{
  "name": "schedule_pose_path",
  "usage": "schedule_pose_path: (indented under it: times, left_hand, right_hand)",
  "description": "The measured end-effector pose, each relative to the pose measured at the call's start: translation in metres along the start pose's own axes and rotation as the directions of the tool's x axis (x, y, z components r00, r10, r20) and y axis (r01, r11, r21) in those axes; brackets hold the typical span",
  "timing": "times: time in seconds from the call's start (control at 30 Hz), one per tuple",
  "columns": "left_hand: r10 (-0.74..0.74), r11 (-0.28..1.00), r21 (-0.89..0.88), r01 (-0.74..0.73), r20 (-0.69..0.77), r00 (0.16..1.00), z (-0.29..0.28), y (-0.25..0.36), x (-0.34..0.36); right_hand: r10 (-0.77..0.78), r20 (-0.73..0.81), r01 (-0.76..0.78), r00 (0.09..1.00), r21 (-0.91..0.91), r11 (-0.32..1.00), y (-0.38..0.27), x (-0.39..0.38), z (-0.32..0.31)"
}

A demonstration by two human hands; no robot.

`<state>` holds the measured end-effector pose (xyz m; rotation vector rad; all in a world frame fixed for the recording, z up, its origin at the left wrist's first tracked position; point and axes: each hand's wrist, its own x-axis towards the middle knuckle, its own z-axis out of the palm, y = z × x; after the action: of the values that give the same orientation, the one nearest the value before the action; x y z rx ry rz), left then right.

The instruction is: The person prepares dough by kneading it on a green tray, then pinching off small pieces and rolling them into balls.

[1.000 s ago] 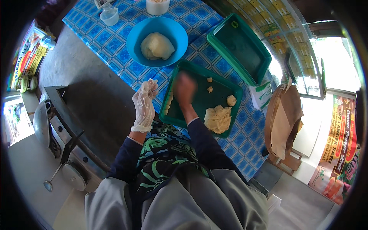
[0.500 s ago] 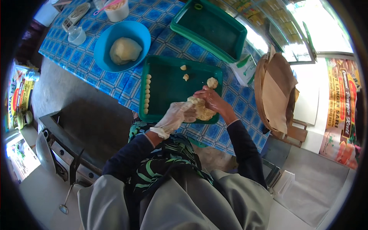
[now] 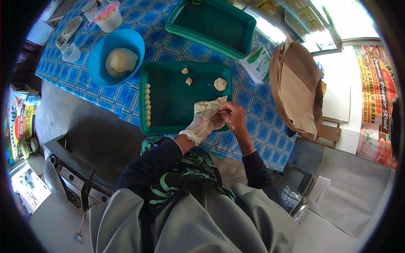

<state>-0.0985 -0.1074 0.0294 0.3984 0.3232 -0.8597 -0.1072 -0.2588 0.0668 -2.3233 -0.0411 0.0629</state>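
My left hand (image 3: pixel 203 124), in a thin clear plastic glove, holds a pale yellowish piece of dough (image 3: pixel 207 105) over the near right part of a green tray (image 3: pixel 168 99). Bare, my right hand (image 3: pixel 234 117) pinches at the dough's right edge; what lies between its fingertips is mostly hidden. A row of several small dough balls (image 3: pixel 147 102) lines the tray's left side. Two small dough bits (image 3: pixel 188 81) lie toward its far side, and a larger round dough lump (image 3: pixel 220 84) rests at the far right.
A blue bowl (image 3: pixel 96 71) with a big dough mass (image 3: pixel 121 62) stands left of the tray. Beyond are stacked green trays (image 3: pixel 211 27), a white tub (image 3: pixel 110 22), a clear cup (image 3: pixel 71 53) and a scale (image 3: pixel 69 29). At right sit a white packet (image 3: pixel 256 65) and a paper-lined woven tray (image 3: pixel 297 84).
The dough in my left hand now points up and away, less spread out. My right hand has come off the dough's top to pinch its right edge. The whole view has shifted slightly.
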Motion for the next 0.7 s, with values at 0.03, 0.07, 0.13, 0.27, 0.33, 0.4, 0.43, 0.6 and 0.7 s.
schedule_pose_path:
  times: [0.03, 0.07, 0.13, 0.27, 0.33, 0.4, 0.43, 0.6, 0.7]
  left_hand:
    - [-0.007, 0.996, 0.086, 0.012, -0.058, 0.998, 0.001, -0.001, 0.002]
    - [-0.008, 0.985, 0.168, 0.028, -0.116, 0.993, 0.0, -0.003, 0.004]
    - [0.006, 0.994, 0.109, 0.007, -0.121, 0.993, -0.004, -0.004, 0.006]
    - [-0.002, 1.0, -0.017, -0.001, -0.171, 0.985, -0.005, -0.005, 0.008]
    - [0.017, 1.0, -0.009, -0.018, -0.126, 0.992, -0.011, -0.006, 0.011]
    - [0.028, 1.0, -0.006, -0.029, -0.073, 0.997, -0.014, -0.008, 0.016]
    - [0.007, 1.0, 0.011, -0.006, -0.09, 0.996, -0.015, -0.008, 0.018]
    - [0.075, 0.996, -0.041, -0.076, -0.021, 0.997, -0.023, -0.011, 0.015]
    - [-0.002, 0.951, -0.296, -0.087, -0.287, 0.958, -0.004, -0.009, 0.013]
  right_hand:
    - [0.013, -0.079, -0.006, 0.997, 0.083, 0.997, 0.004, -0.003, 0.004]
    - [0.013, -0.08, -0.006, 0.997, 0.082, 0.997, 0.004, -0.005, 0.007]
    - [0.013, -0.196, 0.014, 0.98, 0.136, 0.991, 0.003, -0.006, 0.015]
    - [-0.054, -0.124, 0.053, 0.991, -0.009, 0.999, 0.013, 0.005, 0.014]
    - [0.12, -0.1, -0.109, 0.988, 0.105, 0.988, 0.007, 0.01, 0.016]
    - [0.014, -0.025, -0.016, 1.0, -0.093, 0.996, 0.018, 0.009, 0.014]
    - [-0.072, 0.065, 0.087, 0.995, -0.277, 0.957, 0.023, 0.01, 0.01]
    - [0.136, 0.386, -0.245, 0.913, 0.251, 0.936, -0.01, 0.025, -0.026]
    - [0.288, 0.512, -0.552, 0.809, 0.494, 0.672, -0.04, 0.041, -0.035]
